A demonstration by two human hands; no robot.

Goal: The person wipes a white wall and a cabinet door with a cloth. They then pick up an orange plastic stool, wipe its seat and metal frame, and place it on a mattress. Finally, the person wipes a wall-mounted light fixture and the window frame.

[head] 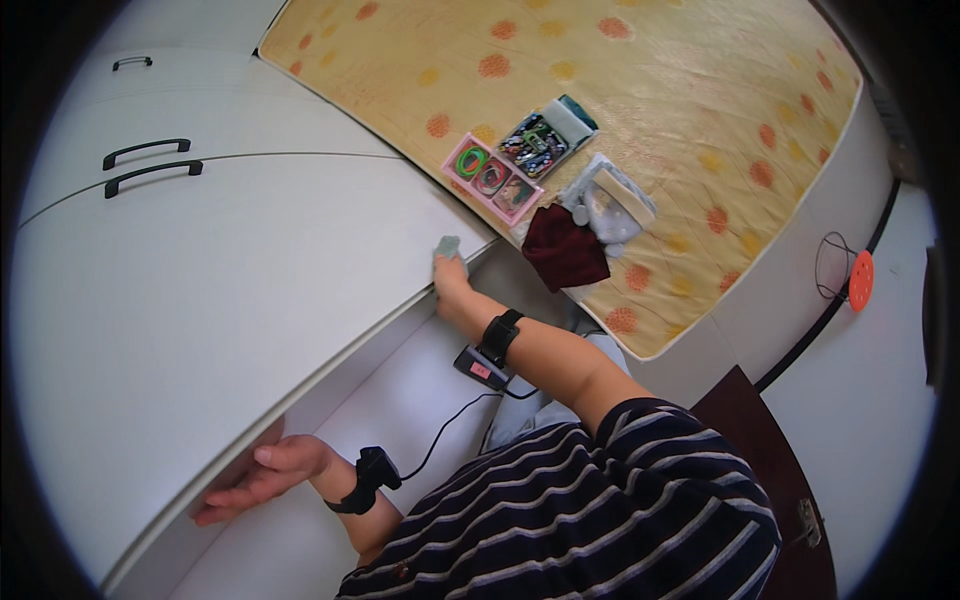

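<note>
My right hand (453, 291) holds a crumpled grey-green cloth (448, 247) against the front edge of the white cabinet door (247, 247), near the mattress. Below and to the left, my left hand (262, 480) is beside the same edge, palm partly up, with fingers apart and nothing in it. Both wrists wear black straps; a black device with a cable is on the left one. A dark box-shaped device (481, 368) hangs near the right wrist.
On the patterned mattress (675, 90) lie a pink compartment box (493, 178) with hair bands, a case of small items (534, 145), a dark red cloth (565, 249) and a clear bag (611, 202). Black handles (154, 174) stick out from the cabinet. A dark red panel (772, 465) stands at lower right.
</note>
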